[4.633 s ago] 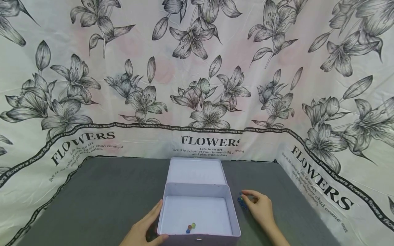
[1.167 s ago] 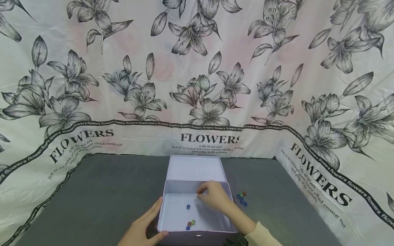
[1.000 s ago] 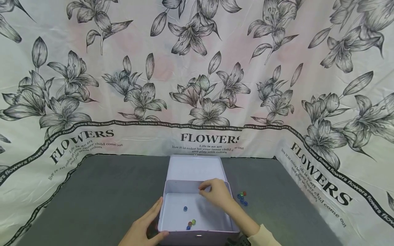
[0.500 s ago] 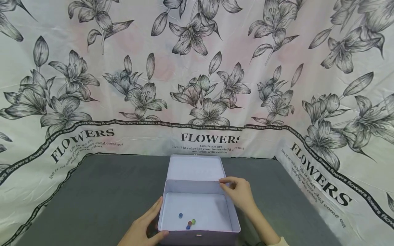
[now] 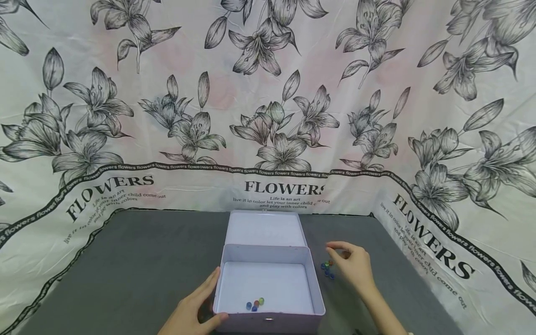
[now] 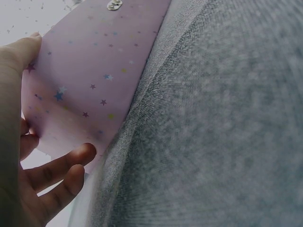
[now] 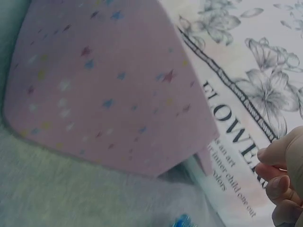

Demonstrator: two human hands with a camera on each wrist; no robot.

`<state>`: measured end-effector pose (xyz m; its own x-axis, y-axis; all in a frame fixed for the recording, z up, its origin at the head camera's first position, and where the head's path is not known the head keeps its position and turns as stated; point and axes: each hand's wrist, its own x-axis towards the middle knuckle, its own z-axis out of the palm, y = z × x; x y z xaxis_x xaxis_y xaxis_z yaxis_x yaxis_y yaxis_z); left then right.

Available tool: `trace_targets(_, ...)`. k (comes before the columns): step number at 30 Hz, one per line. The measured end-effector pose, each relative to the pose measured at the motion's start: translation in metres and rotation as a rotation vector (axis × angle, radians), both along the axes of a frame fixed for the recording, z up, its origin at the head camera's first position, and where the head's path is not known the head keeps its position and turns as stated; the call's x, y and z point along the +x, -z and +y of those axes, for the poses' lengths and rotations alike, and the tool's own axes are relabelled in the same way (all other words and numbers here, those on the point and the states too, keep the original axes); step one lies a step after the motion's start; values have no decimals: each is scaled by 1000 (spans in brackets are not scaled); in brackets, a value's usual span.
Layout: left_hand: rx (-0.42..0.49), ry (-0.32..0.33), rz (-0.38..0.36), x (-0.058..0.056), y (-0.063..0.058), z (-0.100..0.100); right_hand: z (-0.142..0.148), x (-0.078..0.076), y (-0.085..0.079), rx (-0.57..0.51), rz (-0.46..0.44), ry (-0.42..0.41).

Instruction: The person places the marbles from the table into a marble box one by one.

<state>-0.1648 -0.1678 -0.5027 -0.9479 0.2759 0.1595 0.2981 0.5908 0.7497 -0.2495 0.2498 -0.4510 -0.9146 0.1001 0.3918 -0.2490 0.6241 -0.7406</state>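
A pale lilac, star-printed box (image 5: 269, 322) stands with its lid (image 5: 265, 228) tipped back. My left hand (image 5: 192, 304) grips the front left corner, thumb on the front rim and fingers along the left wall. In the left wrist view, the hand (image 6: 10, 123) has two fingers bent away from the wall. Inside, near the front wall, lie two blue marbles (image 5: 249, 305), a red marble (image 5: 257, 303) and a green marble (image 5: 261, 301). My right hand (image 5: 353, 267) hovers beside several marbles (image 5: 327, 273) right of the box, fingers loosely bent; nothing shows between thumb and forefinger.
Dark grey cloth (image 5: 138, 274) covers the table. A white flower-printed curtain (image 5: 276, 186) hangs behind it and along both sides. The box's right wall (image 5: 317, 281) rises between the outside marbles and those within. Shiny blue marbles (image 7: 183, 221) show in the right wrist view.
My right hand has left the box's inside and moved right to the marbles on the table. One blue marble has rolled forward to the others in the box. The left hand has stayed put.
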Motion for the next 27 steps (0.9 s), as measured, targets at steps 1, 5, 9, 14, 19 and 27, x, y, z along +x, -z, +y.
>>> trace_targets(1,0,-2,-1,0,0,0,3,1,2,1,-2,8)
trace_targets(5,-5,1,16,-1,2,0,12,5,11,20,7,32)
trace_targets(9,-10,8,19,-1,2,1,18,8,22,32,-2,48)
trace_targets(14,-6,17,19,-1,3,1,22,9,34,28,-67,83)
trace_targets(19,-6,14,35,-2,4,1,22,6,44,18,-79,95)
trace_targets(27,-11,5,42,-1,3,0,20,1,57,45,-60,79)
